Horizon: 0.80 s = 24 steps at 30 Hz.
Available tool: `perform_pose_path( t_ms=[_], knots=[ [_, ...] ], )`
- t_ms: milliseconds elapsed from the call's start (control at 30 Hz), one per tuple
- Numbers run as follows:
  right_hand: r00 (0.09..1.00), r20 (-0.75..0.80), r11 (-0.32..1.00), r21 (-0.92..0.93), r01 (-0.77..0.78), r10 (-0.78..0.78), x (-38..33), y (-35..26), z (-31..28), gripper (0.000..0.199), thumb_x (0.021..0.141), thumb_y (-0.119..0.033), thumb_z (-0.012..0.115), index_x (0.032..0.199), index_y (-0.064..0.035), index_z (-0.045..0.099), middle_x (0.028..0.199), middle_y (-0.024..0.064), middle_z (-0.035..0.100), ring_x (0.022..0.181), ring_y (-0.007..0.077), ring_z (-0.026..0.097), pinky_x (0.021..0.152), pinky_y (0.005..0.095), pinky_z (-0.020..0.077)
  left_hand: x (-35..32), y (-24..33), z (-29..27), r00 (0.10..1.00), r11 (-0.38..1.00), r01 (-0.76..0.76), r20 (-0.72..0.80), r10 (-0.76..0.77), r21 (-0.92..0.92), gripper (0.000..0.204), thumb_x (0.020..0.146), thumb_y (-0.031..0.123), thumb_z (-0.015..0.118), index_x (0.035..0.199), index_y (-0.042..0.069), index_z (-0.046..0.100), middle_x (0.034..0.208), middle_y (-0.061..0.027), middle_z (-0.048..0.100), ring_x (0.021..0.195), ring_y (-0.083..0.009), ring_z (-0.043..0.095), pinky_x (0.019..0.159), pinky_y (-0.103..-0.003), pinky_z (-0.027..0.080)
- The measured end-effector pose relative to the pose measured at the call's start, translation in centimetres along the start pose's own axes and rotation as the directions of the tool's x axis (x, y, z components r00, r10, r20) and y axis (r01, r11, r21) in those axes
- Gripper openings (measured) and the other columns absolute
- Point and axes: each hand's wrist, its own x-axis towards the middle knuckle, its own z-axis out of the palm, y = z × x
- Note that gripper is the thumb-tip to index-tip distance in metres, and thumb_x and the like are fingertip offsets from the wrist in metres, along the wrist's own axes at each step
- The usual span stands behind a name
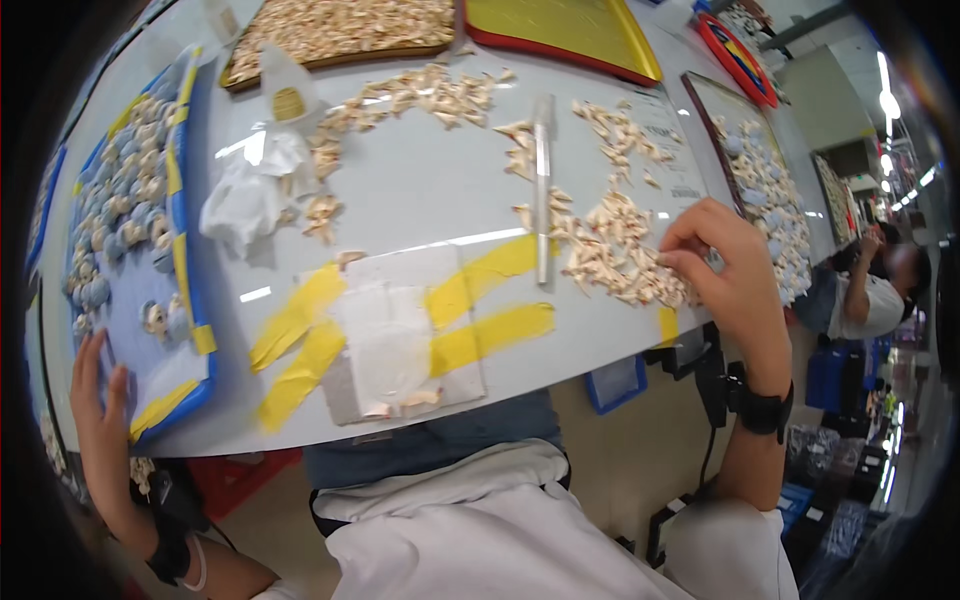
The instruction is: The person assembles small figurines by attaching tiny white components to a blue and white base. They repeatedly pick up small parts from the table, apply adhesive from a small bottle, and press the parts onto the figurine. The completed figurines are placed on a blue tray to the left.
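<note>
My right hand (735,275) is at the right of the table, thumb and forefinger pinched together at the edge of a loose pile of small cream pointed pieces (615,245). What sits between the fingertips is too small to make out. My left hand (98,400) has its fingers apart at the near left corner of a blue-rimmed tray (196,290). In that tray lie several small figure heads (125,215) in blue-grey and cream. Between my hands, a grey board with a white pad (390,340) is held to the table by yellow tape (490,340).
A metal ruler-like bar (543,190) lies left of the pile. Crumpled white tissue (250,200) and a translucent cone-shaped bottle (287,90) stand near the left tray. Farther back are a full tray of cream pieces (340,35) and a gold tray (560,30). Another person (868,295) sits far right.
</note>
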Motion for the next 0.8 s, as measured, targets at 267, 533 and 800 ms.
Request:
perform_pose_path(
  t_ms=[267, 533, 800],
  knots=[
    [0.990, -0.128, 0.990, -0.139, 0.036, -0.054, -0.5, -0.4, 0.8, 0.008, 0.074, 0.002, 0.052, 0.079, 0.0027, 0.047, 0.071, 0.0121, 0.049, 0.064, 0.0234, 0.049, 0.061, 0.0294, 0.0400, 0.0, 4.7, -1.8, 0.999, 0.978, 0.054, 0.003, -0.055, -0.203, 0.022, 0.067, -0.005, 0.061, 0.084, 0.001, 0.047, 0.092, -0.0065, 0.047, 0.073, -0.0178, 0.046, 0.067, -0.028, 0.039],
    [0.964, -0.261, 0.991, -0.130, 0.024, -0.057, -1.4, -1.3, -0.4, 0.006, 0.082, 0.001, 0.048, 0.086, 0.0017, 0.052, 0.082, 0.0084, 0.049, 0.074, 0.0167, 0.048, 0.070, 0.0247, 0.0381, 0.4, 3.6, -0.7, 0.968, 0.941, 0.206, -0.085, -0.236, -0.270, 0.019, 0.074, 0.007, 0.063, 0.090, 0.001, 0.053, 0.088, -0.0062, 0.051, 0.066, -0.0125, 0.046, 0.062, -0.026, 0.040],
    [0.949, -0.299, 0.944, 0.330, 0.010, 0.094, -2.4, -4.7, -0.7, 0.012, 0.077, 0.009, 0.057, 0.088, 0.0033, 0.056, 0.092, 0.0058, 0.055, 0.083, 0.0091, 0.054, 0.076, 0.0201, 0.0420, -1.6, 6.6, -1.3, 0.955, 0.810, -0.087, -0.280, -0.098, -0.580, 0.020, 0.084, 0.009, 0.056, 0.101, -0.001, 0.053, 0.097, -0.0055, 0.054, 0.076, -0.0097, 0.050, 0.067, -0.022, 0.041]
  ],
)
